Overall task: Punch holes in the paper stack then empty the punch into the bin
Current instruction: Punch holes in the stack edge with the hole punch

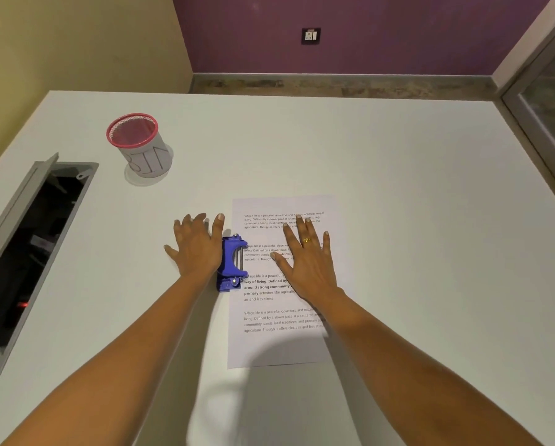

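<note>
The paper stack (269,346) lies printed side up on the white tabletop (398,188). The right hand (305,262) presses flat on it, fingers (311,230) straight and spread. The left hand (198,249), fingers likewise splayed, rests on the blue punch (232,262), which sits at the stack's left edge. Far left stands the pink-rimmed mesh bin (144,152); its contents cannot be told.
</note>
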The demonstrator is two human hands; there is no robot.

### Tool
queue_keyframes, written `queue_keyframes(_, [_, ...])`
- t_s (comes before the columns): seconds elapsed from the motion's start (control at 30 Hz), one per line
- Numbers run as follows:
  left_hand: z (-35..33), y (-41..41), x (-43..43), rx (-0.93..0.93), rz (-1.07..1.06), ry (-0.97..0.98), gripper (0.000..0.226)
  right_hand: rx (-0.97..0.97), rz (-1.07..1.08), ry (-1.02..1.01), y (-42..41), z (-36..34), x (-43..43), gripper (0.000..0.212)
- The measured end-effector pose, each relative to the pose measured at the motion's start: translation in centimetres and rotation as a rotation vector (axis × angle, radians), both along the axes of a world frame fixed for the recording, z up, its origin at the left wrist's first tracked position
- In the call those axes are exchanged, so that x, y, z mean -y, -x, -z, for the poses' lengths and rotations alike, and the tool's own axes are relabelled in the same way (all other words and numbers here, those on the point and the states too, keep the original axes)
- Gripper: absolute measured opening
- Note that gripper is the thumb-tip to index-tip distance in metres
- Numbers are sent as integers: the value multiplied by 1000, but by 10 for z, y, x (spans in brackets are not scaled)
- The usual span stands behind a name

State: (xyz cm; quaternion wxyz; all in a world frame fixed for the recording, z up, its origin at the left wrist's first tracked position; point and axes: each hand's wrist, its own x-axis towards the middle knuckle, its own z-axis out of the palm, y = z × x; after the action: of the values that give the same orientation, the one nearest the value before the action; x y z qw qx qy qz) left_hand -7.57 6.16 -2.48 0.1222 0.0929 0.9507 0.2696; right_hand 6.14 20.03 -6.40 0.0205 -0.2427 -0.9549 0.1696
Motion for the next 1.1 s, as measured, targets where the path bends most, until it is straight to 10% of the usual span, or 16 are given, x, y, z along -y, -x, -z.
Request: queue_keyframes(1.1, [15, 2, -12, -128, 28, 150, 43, 16, 26, -59, 2, 3, 3, 65])
